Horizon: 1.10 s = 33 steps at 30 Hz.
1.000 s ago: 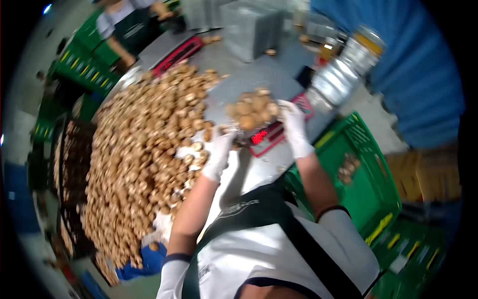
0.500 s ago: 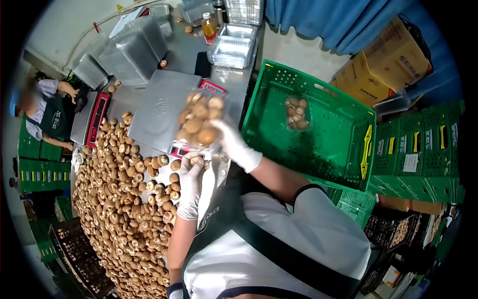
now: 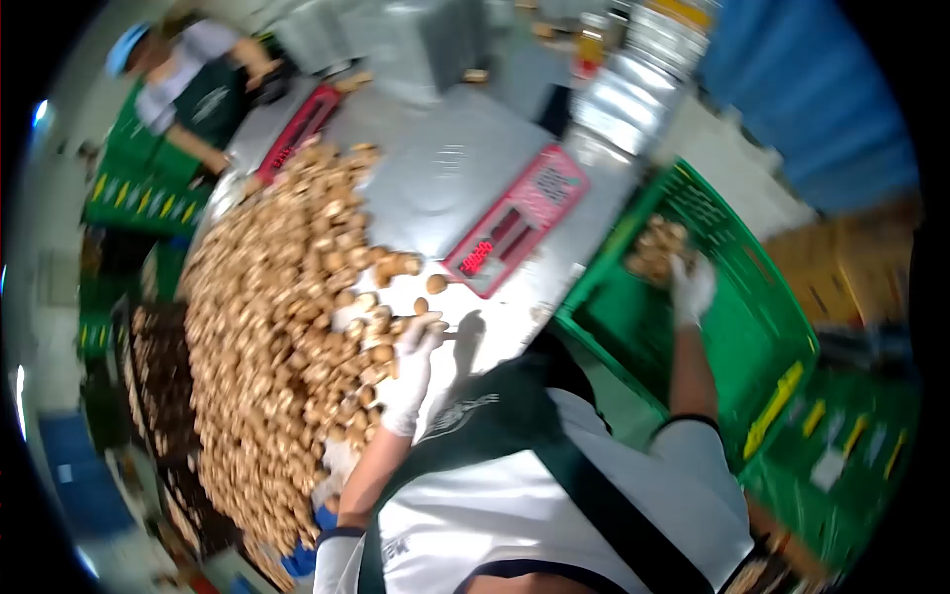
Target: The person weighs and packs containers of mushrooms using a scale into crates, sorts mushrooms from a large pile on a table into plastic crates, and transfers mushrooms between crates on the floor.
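Surface (image 3: 524,309) heaped with mushrooms (image 3: 277,337) beside scale (image 3: 485,198); blue curtain (image 3: 811,109) beyond. Right hand (image 3: 693,287) at mushroom pack (image 3: 655,247) in green crate (image 3: 762,337), left hand (image 3: 416,356) near mushrooms; grips unclear.

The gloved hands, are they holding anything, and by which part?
The right hand is at the edge of the mushroom pack in the green crate; blur hides whether it grips there. I can't tell for the left hand either.

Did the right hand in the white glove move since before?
Yes: the white-gloved right hand moved rightward, away from the grey metal scale with a red panel, over to the green plastic crate.
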{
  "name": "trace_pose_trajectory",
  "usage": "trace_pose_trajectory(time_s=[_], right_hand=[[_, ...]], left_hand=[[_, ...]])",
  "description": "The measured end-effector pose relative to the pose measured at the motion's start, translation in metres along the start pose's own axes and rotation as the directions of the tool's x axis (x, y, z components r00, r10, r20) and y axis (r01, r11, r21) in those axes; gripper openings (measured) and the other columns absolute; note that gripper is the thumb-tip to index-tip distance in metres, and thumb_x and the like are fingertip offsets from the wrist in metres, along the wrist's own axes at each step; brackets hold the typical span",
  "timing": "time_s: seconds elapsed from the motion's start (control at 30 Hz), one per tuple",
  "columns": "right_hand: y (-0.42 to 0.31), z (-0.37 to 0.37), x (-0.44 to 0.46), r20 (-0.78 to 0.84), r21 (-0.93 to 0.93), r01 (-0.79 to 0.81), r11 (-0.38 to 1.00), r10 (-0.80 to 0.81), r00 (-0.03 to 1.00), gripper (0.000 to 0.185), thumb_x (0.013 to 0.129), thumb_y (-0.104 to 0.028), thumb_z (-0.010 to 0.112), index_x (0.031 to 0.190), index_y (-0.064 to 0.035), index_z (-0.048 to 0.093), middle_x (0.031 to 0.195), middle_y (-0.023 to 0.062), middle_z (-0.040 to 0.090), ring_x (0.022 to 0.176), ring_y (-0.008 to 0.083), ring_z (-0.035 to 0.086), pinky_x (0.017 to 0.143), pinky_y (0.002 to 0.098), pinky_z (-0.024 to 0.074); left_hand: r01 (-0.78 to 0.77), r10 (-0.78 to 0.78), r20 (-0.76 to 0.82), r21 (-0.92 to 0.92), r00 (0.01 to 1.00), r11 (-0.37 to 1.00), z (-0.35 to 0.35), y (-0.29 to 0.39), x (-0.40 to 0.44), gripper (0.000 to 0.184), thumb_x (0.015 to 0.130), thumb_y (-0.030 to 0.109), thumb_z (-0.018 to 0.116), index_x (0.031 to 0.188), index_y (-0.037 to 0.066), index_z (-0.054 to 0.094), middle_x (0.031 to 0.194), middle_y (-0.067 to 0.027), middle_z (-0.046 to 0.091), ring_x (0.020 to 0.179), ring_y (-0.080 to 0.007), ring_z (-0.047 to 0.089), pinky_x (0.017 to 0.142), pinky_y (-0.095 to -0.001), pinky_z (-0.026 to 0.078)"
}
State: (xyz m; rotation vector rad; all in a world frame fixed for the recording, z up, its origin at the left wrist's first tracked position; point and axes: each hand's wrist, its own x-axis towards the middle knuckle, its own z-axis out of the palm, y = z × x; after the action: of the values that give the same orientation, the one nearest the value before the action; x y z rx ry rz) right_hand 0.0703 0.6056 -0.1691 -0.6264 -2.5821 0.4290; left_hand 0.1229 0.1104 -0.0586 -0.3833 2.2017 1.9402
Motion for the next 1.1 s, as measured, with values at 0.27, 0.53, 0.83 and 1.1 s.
trace_pose_trajectory(time_s=[0.27,0.53,0.83,1.1], right_hand=[[0.074,0.046,-0.029,-0.148,-0.077,-0.837,0.542,0.824,0.547,0.091,0.072,-0.074,0.064,0.131,-0.005,0.055,0.132,0.0209,0.055,0.113,0.0384,0.058,0.093,0.0489,0.0488],[0.076,0.068,-0.009,-0.248,-0.058,-0.633,0.772,0.603,0.759,0.086,0.084,-0.056,0.063,0.139,0.0072,0.04,0.132,0.0312,0.05,0.12,0.0433,0.051,0.103,0.0479,0.0408],[-0.298,0.01,0.168,-0.255,0.751,0.425,0.506,-0.372,0.893,0.033,0.098,-0.014,0.048,0.126,0.0014,0.057,0.124,0.015,0.06,0.117,0.0231,0.055,0.101,0.0328,0.0404],[-0.555,0.07,0.253,-0.135,0.367,0.734,0.572,-0.748,0.65,0.035,0.096,-0.032,0.046,0.11,-0.0101,0.069,0.114,0.0136,0.066,0.11,0.0321,0.059,0.1,0.0441,0.039]], left_hand=[[0.078,-0.109,-0.131,-0.225,0.985,0.971,-0.011,-0.026,-0.022,0.021,0.098,0.011,0.056,0.117,0.002,0.059,0.101,-0.0005,0.061,0.097,-0.0096,0.056,0.09,-0.0239,0.045],[0.14,-0.206,-0.198,-0.303,0.958,0.943,-0.016,-0.048,-0.043,0.021,0.098,0.011,0.054,0.117,0.002,0.06,0.101,-0.0018,0.064,0.094,-0.0093,0.057,0.084,-0.0226,0.045],[0.103,-0.174,-0.248,-0.276,0.953,0.956,-0.008,-0.048,-0.05,0.024,0.099,0.01,0.053,0.12,-0.002,0.055,0.102,-0.0038,0.062,0.096,-0.0113,0.057,0.091,-0.0239,0.044],[0.119,-0.277,-0.479,-0.334,0.833,0.935,-0.008,-0.036,-0.079,0.027,0.097,0.007,0.056,0.122,-0.004,0.056,0.113,-0.0075,0.063,0.108,-0.0138,0.058,0.097,-0.0256,0.043]])
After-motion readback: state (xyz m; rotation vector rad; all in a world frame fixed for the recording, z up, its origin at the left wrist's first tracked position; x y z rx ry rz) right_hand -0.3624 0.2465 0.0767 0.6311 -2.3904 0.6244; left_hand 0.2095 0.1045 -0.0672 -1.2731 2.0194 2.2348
